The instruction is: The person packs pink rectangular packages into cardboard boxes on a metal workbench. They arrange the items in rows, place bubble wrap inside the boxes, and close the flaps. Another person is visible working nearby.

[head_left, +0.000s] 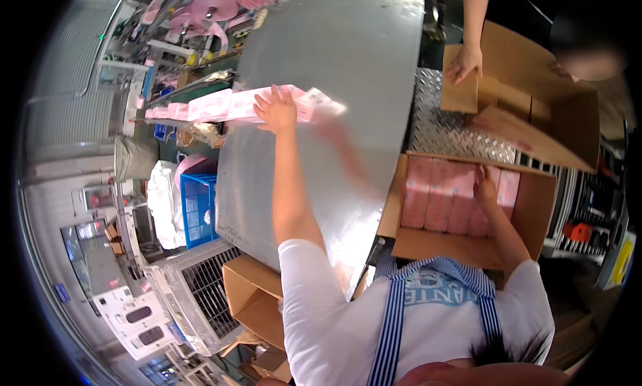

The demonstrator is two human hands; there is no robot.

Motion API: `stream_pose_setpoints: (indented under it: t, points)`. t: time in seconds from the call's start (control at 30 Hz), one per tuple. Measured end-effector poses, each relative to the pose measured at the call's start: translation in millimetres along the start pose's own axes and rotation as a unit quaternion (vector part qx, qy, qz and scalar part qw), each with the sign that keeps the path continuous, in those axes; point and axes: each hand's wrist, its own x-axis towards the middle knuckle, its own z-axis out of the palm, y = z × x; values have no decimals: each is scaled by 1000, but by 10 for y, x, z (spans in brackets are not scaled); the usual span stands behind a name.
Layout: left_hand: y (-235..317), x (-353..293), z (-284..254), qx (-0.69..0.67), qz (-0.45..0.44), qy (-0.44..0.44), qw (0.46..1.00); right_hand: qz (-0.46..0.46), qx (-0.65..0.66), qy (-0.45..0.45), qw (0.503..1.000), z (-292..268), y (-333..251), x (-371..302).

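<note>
While pink packs [438, 195] already line the open carton [445, 247], we note unboxed packs [210, 105] left on the metal table [334, 48] beneath our left hand [277, 112], fingers spread, and cannot tell whether our right hand [487, 187], inside the carton, grips any.

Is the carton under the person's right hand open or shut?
The carton is open: a flap leans outward, and pink packs show inside, beneath the right hand.
</note>
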Motion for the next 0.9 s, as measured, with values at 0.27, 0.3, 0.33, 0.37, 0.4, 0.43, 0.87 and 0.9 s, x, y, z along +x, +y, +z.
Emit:
stream_pose_setpoints:
  t: [0.27, 0.3, 0.33, 0.37, 0.4, 0.43, 0.87, 0.9]
  points:
    - [44, -273, -218, -156, 155, -126, 967, -309, 267, 107, 906, -1252, -2254, 502]
    - [-11, -215, -242, -230, 178, -171, 941, -335, 247, 146, 897, -1257, -2577, 668]
    - [-120, -100, -204, -242, 176, -157, 941, -314, 247, 86, 913, -1295, -2918, 788]
    - [-205, 83, -98, -258, 180, -141, 939, -317, 204, 99, 921, -1296, -3236, 942]
    - [-256, 301, 3, -276, 187, -123, 935, -316, 160, 116, 928, -1287, -3513, 1092]
    - [-364, 502, 55, -205, 140, -112, 962, -321, 130, 127, 930, -1264, -3772, 1186]
    - [-929, 646, 262, -183, 168, -125, 961, -327, 81, 39, 941, -832, -4455, 1725]
    - [-891, 660, 105, -207, 166, -171, 949, -335, 78, 49, 938, -839, -4472, 1733]
